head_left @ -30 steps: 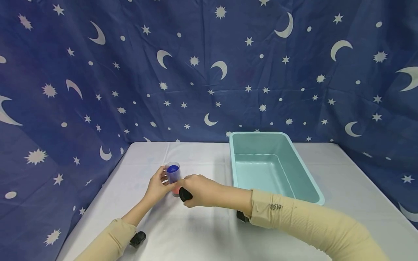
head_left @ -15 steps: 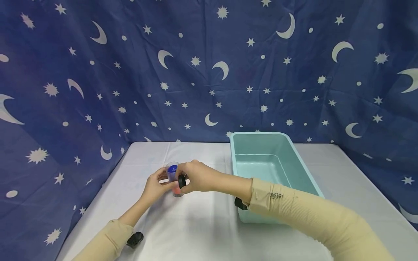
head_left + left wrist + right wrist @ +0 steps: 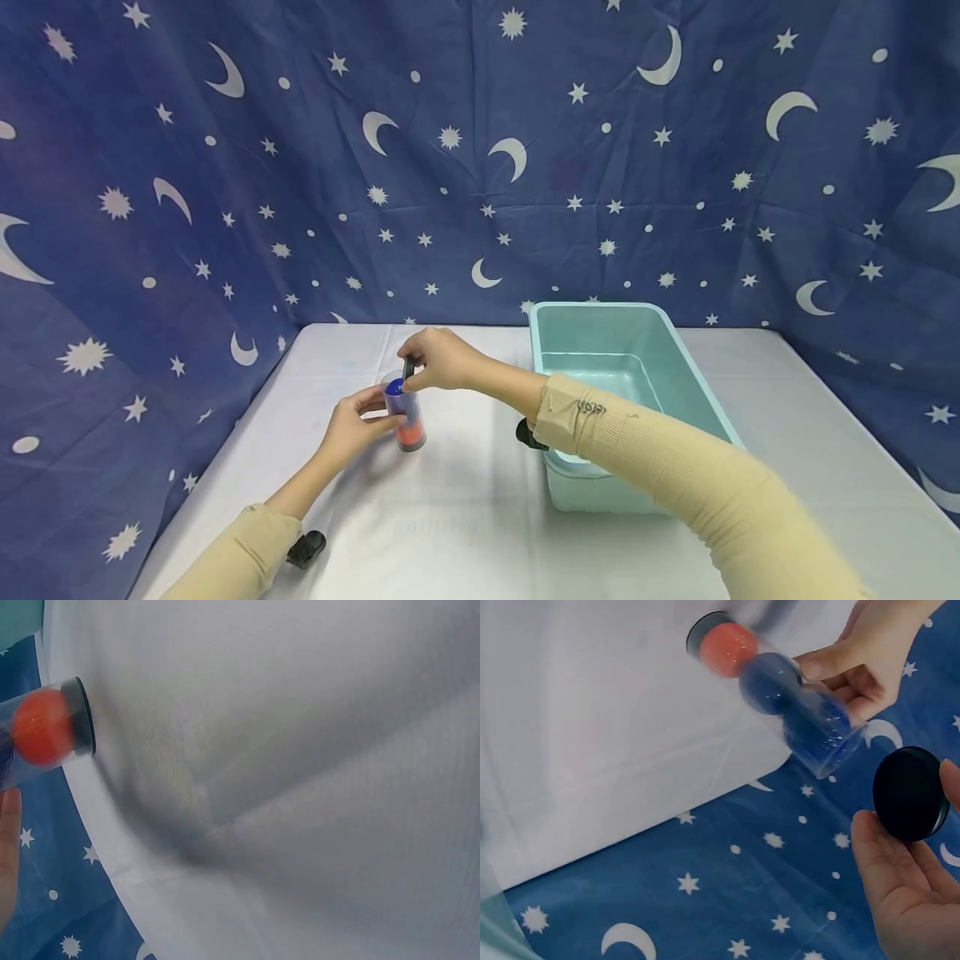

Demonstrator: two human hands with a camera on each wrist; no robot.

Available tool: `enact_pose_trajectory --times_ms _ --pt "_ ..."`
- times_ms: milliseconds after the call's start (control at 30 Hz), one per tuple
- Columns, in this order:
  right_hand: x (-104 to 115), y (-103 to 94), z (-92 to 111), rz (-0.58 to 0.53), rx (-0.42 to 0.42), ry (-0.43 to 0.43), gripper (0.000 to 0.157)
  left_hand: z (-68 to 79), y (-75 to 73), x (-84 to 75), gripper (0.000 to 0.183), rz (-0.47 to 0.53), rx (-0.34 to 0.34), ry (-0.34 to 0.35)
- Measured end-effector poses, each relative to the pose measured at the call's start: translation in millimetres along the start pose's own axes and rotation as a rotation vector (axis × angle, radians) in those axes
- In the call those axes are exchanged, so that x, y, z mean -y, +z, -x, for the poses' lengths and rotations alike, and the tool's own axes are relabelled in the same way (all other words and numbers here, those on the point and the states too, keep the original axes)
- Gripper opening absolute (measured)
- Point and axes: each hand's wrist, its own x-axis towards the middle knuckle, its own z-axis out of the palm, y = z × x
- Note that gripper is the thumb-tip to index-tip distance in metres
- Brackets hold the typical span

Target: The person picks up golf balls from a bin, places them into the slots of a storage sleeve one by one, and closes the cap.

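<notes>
My left hand grips a clear plastic tube that stands nearly upright over the white table. An orange ball sits at the tube's dark base, with blue balls stacked above it. The tube's upper end has no cap on it. Between thumb and fingers my right hand pinches a round black lid. It holds the lid on edge, close beside the tube's open rim in the head view. The left wrist view shows only the tube's lower end and a bit of the hand.
A pale teal plastic bin stands on the right half of the white-covered table, partly behind my right forearm. Dark blue cloth with moons and stars hangs behind and at the sides. Each wrist carries a black camera.
My right hand has risen with the black lid from beside the tube's lower part to its top rim. My left hand and the tube have stayed nearly in place.
</notes>
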Motion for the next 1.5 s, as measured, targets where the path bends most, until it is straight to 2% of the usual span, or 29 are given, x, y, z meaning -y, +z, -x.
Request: enact_pose_trajectory --times_ms 167,300,567,733,967,1067,1333,1500 --pt "-7.1 8.9 -13.0 -0.042 0.015 0.024 0.043 0.5 -1.6 3.4 0.047 0.002 -0.002 0.006" --pt "-11.6 14.5 -20.6 -0.044 -0.009 0.054 0.045 1.1 -3.0 4.2 0.045 0.014 -0.015 -0.005" --pt "-16.5 23.1 -26.4 -0.110 -0.024 0.116 0.046 3.3 -6.5 1.4 0.041 0.006 -0.030 -0.008" --pt "-17.0 24.2 -24.7 -0.028 -0.016 0.104 0.046 4.8 -8.0 -0.9 0.041 0.013 -0.029 -0.005" --pt "-17.5 27.2 -26.5 0.154 0.017 0.037 0.046 3.8 -8.8 1.7 0.040 0.004 -0.021 0.001" --pt "-17.7 27.1 -28.2 0.170 0.031 0.049 0.045 2.4 -8.3 2.2 0.040 0.002 -0.011 0.007" --pt "-16.6 26.6 -34.7 0.185 0.053 0.050 0.030 2.1 -8.7 1.1 0.040 -0.003 -0.010 0.001" --pt "-15.0 27.0 -37.4 0.184 0.057 0.060 0.031 2.9 -8.4 1.4 0.039 -0.002 -0.011 -0.015"
